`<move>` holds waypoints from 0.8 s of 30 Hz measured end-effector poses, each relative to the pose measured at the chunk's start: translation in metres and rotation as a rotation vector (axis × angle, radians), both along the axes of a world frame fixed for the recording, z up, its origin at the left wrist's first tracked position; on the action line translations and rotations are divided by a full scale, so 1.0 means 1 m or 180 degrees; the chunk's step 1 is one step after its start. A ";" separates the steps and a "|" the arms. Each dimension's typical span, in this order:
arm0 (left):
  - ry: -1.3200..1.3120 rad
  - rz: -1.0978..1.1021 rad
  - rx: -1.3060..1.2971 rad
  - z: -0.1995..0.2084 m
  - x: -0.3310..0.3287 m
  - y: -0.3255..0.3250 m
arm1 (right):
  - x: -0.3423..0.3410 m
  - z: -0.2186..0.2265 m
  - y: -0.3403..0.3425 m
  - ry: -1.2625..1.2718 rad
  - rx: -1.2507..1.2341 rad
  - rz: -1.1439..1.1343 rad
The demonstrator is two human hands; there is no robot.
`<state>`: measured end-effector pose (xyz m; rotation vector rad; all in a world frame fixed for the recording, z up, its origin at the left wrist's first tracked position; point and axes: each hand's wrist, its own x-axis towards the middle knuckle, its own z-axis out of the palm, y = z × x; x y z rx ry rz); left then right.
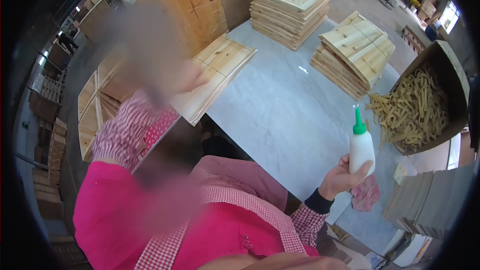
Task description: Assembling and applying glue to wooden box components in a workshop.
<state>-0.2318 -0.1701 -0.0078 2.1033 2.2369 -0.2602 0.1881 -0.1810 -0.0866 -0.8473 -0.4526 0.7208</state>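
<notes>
My right hand is closed around a white squeeze bottle with a green nozzle, held upright over the right side of the table. My left hand reaches out at the left, at the edge of a flat pale wooden panel that juts past the table's left edge. Whether it grips the panel or only touches it, I cannot tell, since a grey blur covers part of the hand and its fingers are indistinct. Below the right hand lies a crumpled pink cloth.
Two stacks of wooden panels, a taller one and a leaning one, stand along the far side of the grey table. At the right, a tilted box spills yellowish strips. Grey boards stand nearer.
</notes>
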 end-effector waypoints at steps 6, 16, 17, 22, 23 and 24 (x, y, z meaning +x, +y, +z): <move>0.0676 -0.2603 0.2640 0.023 0.077 0.232 | -0.002 0.008 0.007 0.0111 -0.0165 0.0003; 0.0637 -0.2493 0.0974 0.028 0.101 0.328 | 0.021 -0.013 0.025 -0.0055 -0.0447 0.0066; 0.0598 -0.2585 0.1174 0.028 0.100 0.311 | 0.025 -0.012 0.027 -0.0041 -0.0432 0.0064; 0.0439 -0.2796 0.2143 0.021 0.116 0.213 | 0.040 -0.002 0.026 -0.0157 -0.0285 0.0091; 0.0339 -0.2837 0.2508 0.022 0.120 0.200 | 0.041 0.001 0.027 -0.0144 -0.0232 0.0085; 0.0259 -0.2848 0.2869 0.026 0.118 0.190 | 0.040 0.004 0.028 -0.0123 -0.0175 0.0110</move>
